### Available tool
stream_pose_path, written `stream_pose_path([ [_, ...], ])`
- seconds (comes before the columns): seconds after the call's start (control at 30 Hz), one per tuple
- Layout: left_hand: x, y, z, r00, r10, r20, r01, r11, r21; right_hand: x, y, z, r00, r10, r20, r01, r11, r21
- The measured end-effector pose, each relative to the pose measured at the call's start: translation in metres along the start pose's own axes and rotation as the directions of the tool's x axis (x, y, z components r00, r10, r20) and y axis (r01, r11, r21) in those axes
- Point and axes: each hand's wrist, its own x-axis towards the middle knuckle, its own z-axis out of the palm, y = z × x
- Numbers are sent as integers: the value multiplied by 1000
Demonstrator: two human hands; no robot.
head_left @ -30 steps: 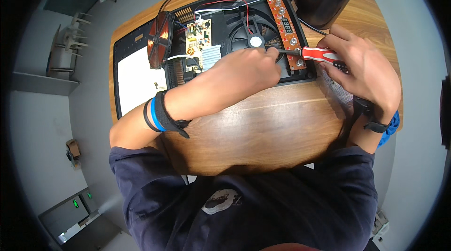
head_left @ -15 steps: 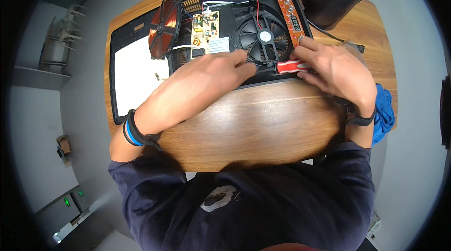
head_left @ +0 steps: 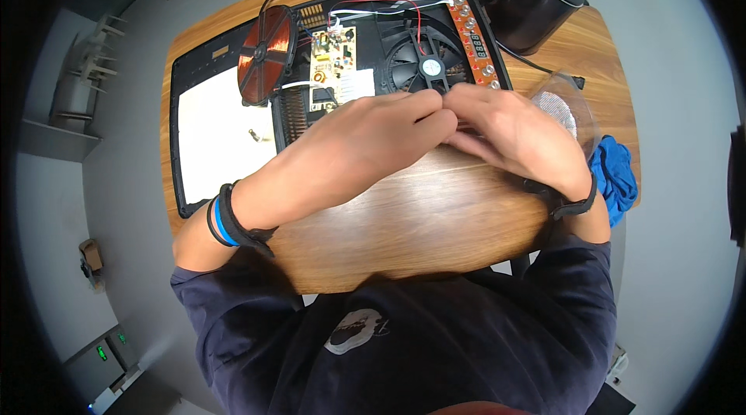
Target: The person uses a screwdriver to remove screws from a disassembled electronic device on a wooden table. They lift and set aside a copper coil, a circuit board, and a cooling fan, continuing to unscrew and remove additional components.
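My left hand [head_left: 381,135] and my right hand [head_left: 517,131] meet over the near edge of an opened induction cooker, just below its black fan [head_left: 401,73]. The fingers of both are closed and bent together, fingertips touching or nearly so. What they hold is hidden behind them; the red-handled screwdriver visible half a second ago no longer shows. Left of the fan lies a yellow circuit board [head_left: 346,46] with a pale heat sink. An orange control board [head_left: 474,46] with a small display runs along the cooker's right side.
A copper coil [head_left: 260,54] stands tilted beside the circuit board, right of a white sheet [head_left: 217,143] with a small metal part on it. A dark kettle [head_left: 528,7] stands at the back right. A clear plastic tray [head_left: 584,108] and blue cloth [head_left: 615,174] lie right of my wrist.
My right hand has moved left from the control board to meet my left hand. My left hand has shifted slightly right. The screwdriver has gone out of sight. The whole view has shifted a little.
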Motion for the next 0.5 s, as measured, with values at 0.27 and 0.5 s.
stream_pose_path([
  [0.27, 12, 3, 8, 999, 39, 12, -39, 999, -13, 0, 16, 8, 996, -75, -53, 81, 989, 124],
  [0.5, 22, 4, 11, 995, -35, 96, 36, 999, -9, -14, 21, -4, 998, -4, 69, 6, 999, -33],
])
